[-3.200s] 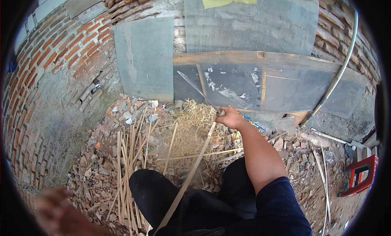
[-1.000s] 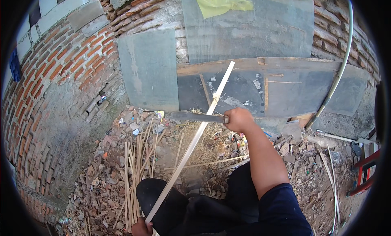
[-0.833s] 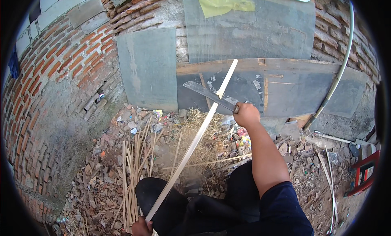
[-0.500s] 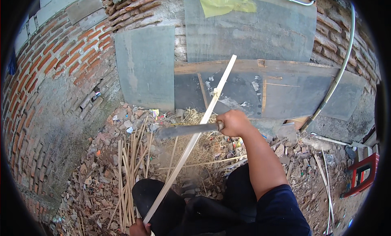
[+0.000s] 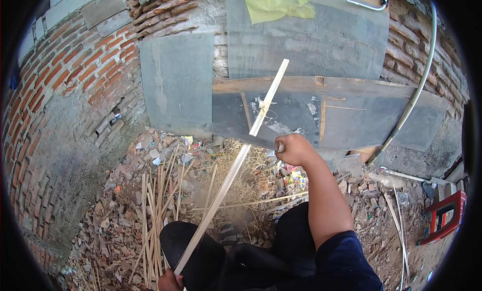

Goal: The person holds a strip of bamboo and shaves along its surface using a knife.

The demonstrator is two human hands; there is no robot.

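Observation:
My right hand (image 5: 295, 150) is closed round the handle of a machete (image 5: 261, 142), whose long dark blade points left and lies across a pale bamboo strip (image 5: 221, 195). The blade is blurred toward its tip. At the bottom edge my left hand (image 5: 171, 281) grips the strip's near end; part of that hand is cut off by the frame. The strip slants up and away to the right, passing over my left knee (image 5: 193, 243). A small clump of shavings (image 5: 263, 106) clings to it beyond the blade.
Several bamboo strips (image 5: 150, 215) lie in a pile left of my knee. Curled shavings (image 5: 241, 170) and rubble cover the ground ahead. Grey panels (image 5: 178, 85) lean against the brick wall. A red plastic stool (image 5: 444, 218) and thin strips (image 5: 396, 220) are at right.
The machete blade has slid farther up along the strip, and its tip has swung upward. My right hand has shifted slightly right. My left hand keeps its hold on the strip.

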